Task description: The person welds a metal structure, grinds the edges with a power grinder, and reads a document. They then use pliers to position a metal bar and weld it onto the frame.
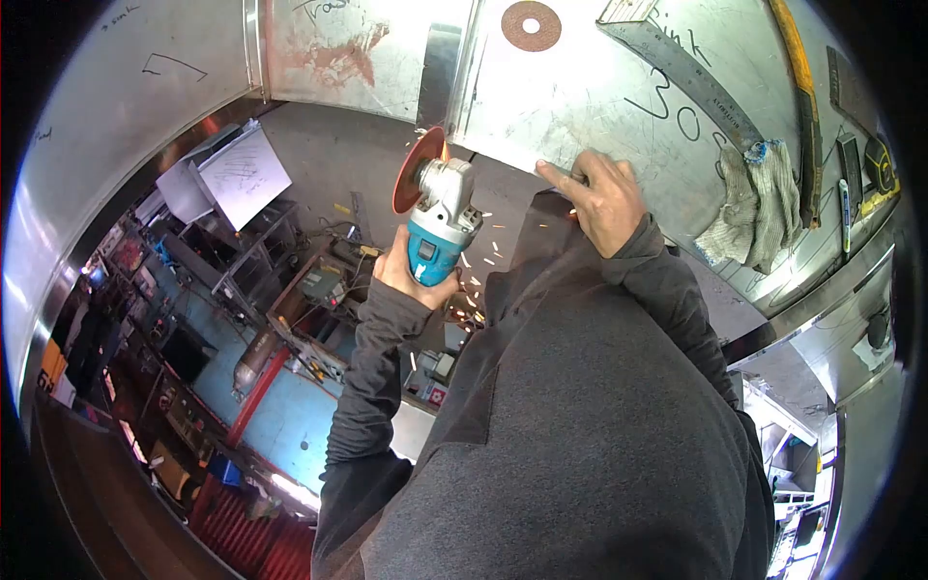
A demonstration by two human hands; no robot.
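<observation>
My left hand (391,261) is wrapped round the teal body of an angle grinder (435,242). The grinder's red disc (414,179) stands near the left corner of the metal sheet (570,106), and orange sparks (474,309) fly down past the tool toward my dark jacket. On the sheet's near edge rests my right hand (609,203), one digit stretched along the edge and the others bent, holding no tool.
On the sheet lie a spare brown disc (512,34), a metal square (677,72), work gloves (768,213) and a yellow-and-black long tool (800,87). A tape measure (880,164) and a pen (845,215) are at the right. Equipment (329,285) stands below left.
</observation>
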